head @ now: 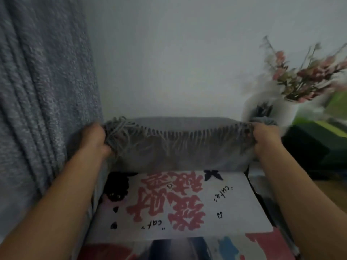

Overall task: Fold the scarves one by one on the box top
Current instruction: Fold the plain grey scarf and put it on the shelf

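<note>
One scarf [178, 145], grey with a fringe, hangs stretched between the two hands, its long visible edge running straight across from hand to hand, level and roughly parallel to the far edge of the box top [216, 209]. The fringe falls toward the person along the upper edge, and the cloth below it drops as a curtain whose lower edge meets the far part of the box top; whether it rests there or just brushes it cannot be told through the blur. The left hand [93, 139] has its fingers curled round the left corner, bunching a knot of fringe in the fist. The right hand [262, 137] grips the right corner the same way, fingers closed on the cloth. Both hands sit at about the same height and the same reach, so neither is nearer; the scarf lies dead between them and beyond the printed lid. By my judgement the coming fold turns on this: the held edge is across the body, so it must travel toward or away from the person, laying the cloth flat on the lid below the wrists. Left of the left hand hangs a grey curtain [37, 91]; beyond the right hand stands a white vase [272, 109] of pink flowers, blurred
</note>
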